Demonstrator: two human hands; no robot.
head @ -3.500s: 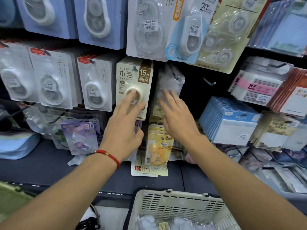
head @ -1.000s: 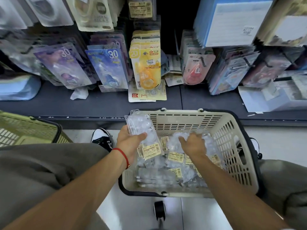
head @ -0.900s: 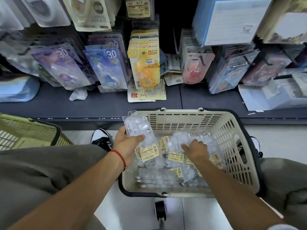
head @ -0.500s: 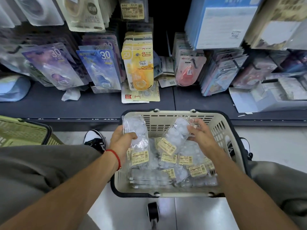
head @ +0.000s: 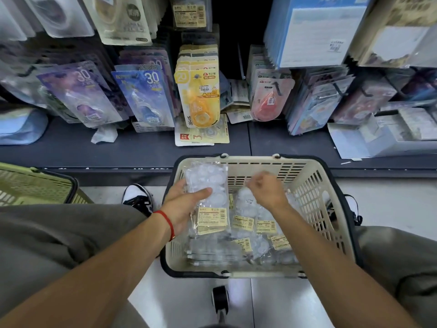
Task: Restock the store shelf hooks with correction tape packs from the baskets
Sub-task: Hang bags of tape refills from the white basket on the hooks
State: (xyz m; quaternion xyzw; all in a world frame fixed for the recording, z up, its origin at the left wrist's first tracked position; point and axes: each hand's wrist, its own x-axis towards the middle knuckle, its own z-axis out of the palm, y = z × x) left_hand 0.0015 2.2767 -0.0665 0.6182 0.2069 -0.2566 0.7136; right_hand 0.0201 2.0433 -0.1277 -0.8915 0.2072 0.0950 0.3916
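Note:
A cream basket [head: 314, 185] on the floor holds several clear correction tape packs [head: 260, 235] with yellow labels. My left hand [head: 184, 207] grips a stack of these clear packs [head: 208, 192] upright at the basket's left side, thumb across the front. My right hand [head: 267, 191] hovers over the middle of the basket, blurred, fingers curled, with no pack visible in them. Above the dark shelf [head: 71, 150], yellow tape packs [head: 201, 91] hang on a hook, with purple and blue ones [head: 142, 95] to their left.
A green basket [head: 33, 185] stands at the left by my knee. My shoe [head: 138, 197] is on the floor beside the cream basket. Loose packs [head: 201, 136] and boxes [head: 390, 136] lie on the shelf. Full hooks crowd the wall above.
I have looked down from the hooks to the basket. My right hand lifted a pack half a second ago; that pack is no longer in it, and the stack in my left hand looks thicker.

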